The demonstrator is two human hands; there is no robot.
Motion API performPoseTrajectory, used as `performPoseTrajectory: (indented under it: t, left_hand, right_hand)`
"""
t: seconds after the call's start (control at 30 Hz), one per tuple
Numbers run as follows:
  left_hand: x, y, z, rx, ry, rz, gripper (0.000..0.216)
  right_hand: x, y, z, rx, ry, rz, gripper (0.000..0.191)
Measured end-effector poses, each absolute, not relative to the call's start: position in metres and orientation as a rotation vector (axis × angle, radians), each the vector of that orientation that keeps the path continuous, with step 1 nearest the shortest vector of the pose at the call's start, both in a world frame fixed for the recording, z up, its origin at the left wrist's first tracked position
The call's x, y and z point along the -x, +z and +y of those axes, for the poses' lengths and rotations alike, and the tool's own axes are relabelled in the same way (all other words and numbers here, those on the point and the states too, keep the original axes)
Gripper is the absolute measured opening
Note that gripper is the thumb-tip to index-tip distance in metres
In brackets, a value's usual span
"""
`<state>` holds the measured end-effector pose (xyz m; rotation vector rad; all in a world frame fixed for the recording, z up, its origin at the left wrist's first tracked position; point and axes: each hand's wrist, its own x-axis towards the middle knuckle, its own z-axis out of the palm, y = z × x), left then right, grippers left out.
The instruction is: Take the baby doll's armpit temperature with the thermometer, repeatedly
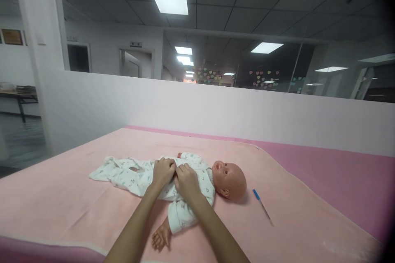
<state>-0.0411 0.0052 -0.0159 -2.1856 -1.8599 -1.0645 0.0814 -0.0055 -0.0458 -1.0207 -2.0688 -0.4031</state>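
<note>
A baby doll lies on its back on a pink blanket, head to the right, dressed in a white printed romper. My left hand and my right hand rest side by side on the doll's chest. Both pinch the romper's front fabric where it closes, with fingers curled. The doll's bare hand sticks out of a sleeve toward me.
A blue-capped pen-like stick lies on the blanket right of the doll's head. A white partition wall runs behind the bed. A darker pink sheet shows to the right. An office room lies beyond.
</note>
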Motion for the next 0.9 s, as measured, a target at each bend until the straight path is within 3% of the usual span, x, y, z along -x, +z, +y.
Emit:
performPoseTrajectory:
  t: [0.13,0.33,0.9]
  left_hand:
    - [0.039,-0.018,0.007,2.218,-0.965,-1.875,0.031]
    - [0.040,-0.018,0.009,2.297,-1.118,-1.841,0.029]
    - [0.039,-0.010,0.008,2.411,-1.157,-1.886,0.021]
  right_hand:
    - [-0.073,-0.043,-0.002,1.146,-0.322,-2.028,0.011]
    - [-0.066,-0.049,-0.001,1.242,-0.207,-1.808,0.013]
    - [-0.073,-0.056,-0.001,1.029,-0.026,-1.677,0.019]
